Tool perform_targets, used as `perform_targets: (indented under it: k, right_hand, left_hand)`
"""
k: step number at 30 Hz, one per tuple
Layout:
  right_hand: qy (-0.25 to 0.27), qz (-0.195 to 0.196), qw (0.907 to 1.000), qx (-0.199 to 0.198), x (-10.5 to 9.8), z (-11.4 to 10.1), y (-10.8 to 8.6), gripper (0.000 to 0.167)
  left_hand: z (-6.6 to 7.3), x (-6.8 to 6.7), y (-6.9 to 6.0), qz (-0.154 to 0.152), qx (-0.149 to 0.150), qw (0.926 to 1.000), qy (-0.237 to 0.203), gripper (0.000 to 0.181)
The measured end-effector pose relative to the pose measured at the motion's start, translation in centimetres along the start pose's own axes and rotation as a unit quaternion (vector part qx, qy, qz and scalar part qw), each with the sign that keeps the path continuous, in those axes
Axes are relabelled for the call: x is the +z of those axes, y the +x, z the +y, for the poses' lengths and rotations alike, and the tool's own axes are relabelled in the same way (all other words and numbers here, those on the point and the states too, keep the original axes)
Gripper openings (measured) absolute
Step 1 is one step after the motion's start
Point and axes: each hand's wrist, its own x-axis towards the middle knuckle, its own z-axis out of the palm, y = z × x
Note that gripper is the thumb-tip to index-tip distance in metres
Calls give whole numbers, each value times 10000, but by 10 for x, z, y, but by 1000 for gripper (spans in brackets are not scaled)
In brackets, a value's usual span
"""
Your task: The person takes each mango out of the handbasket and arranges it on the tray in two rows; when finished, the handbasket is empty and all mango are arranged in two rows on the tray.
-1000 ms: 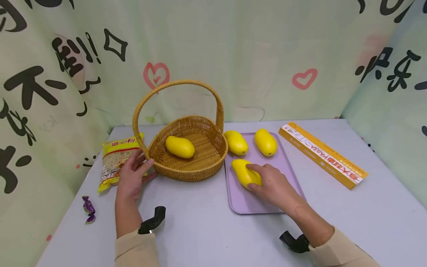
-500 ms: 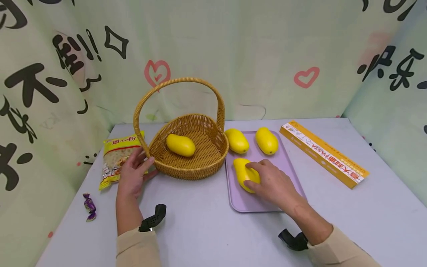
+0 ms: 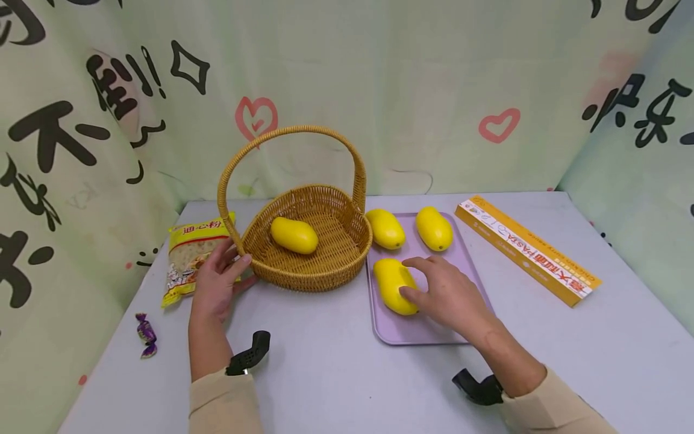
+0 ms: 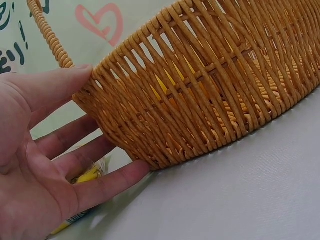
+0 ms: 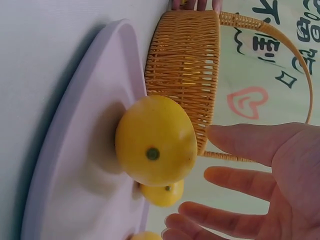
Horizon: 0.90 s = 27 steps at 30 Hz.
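Observation:
A wicker basket [image 3: 309, 277] with a tall handle stands at centre-left, one yellow oval fruit [image 3: 294, 235] inside it. My left hand [image 3: 218, 286] touches the basket's left side, thumb on the rim and fingers spread against the wall [image 4: 190, 100]. Right of the basket lies a lilac tray [image 3: 401, 335] bearing three more yellow fruits. The nearest one [image 3: 394, 287] lies just left of my right hand [image 3: 452, 298]. In the right wrist view that fruit [image 5: 156, 140] rests on the tray, with the thumb and fingers of my right hand [image 5: 260, 185] extended apart from it.
A yellow bag of pasta [image 3: 187, 256] lies behind my left hand. Nearer the left table edge is a purple wrapped candy [image 3: 146, 335]. A long orange pasta box [image 3: 526, 250] lies diagonally right of the tray. Printed curtains stand behind and at both sides.
The fingers of my right hand have come off the nearest fruit, and the hand has shifted slightly right. That fruit sits slightly further left on the tray. My left hand stays at the basket.

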Motion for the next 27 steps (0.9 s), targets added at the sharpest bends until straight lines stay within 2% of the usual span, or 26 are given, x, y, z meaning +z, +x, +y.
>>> perform_targets:
  k: [6,16,24,27]
  right_hand:
    - [51,-17,10000,3,-3,-5,2,54]
    - [16,137,9995,-281,-18,-26,16,53]
    - [462,-190,9962,-718,-33,-44,46,52]
    - [696,-459,9923,-914,-37,-48,61,51]
  left_hand:
    - [0,0,0,-54,34,10000,48,67]
    - [-1,-2,-2,33,9,10000,93,67]
    - [1,-2,-1,7,-15,10000,6,67]
    - [1,-2,-1,-52,-10,10000,-20,67]
